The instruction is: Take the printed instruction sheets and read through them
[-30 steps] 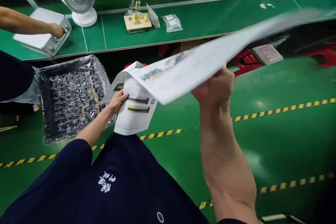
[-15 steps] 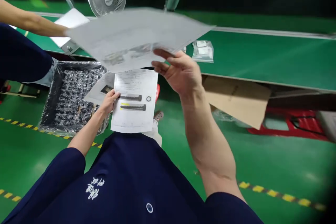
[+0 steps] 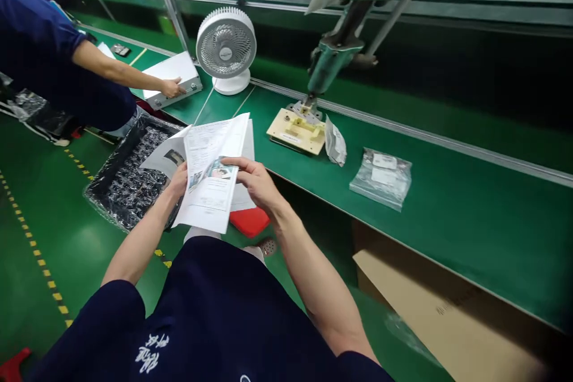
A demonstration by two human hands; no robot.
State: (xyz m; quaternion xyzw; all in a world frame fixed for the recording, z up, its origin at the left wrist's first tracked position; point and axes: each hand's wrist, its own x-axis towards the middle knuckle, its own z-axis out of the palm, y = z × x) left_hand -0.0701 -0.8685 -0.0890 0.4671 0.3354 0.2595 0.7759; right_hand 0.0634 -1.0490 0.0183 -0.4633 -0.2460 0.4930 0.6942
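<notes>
Printed sheets (image 3: 208, 200) with text and small pictures hang in front of my body, some of them curled over. My left hand (image 3: 179, 180) is closed on their left edge. At the right side, my right hand (image 3: 256, 182) pinches a page near a coloured picture, its fingers partly over the paper. One sheet fans out to the left, past my left hand.
A green bench (image 3: 452, 215) carries a white fan (image 3: 226, 51), a press fixture (image 3: 298, 131) and plastic bags (image 3: 382, 176). A co-worker's hand (image 3: 172, 88) touches a silver case (image 3: 174, 71). Below are a plastic-lined crate (image 3: 129, 185) and a cardboard box (image 3: 439, 310).
My right hand has come down with the raised sheet to the other pages. The view has shifted, showing the press fixture and more bench. The co-worker's hand is now visible on the case.
</notes>
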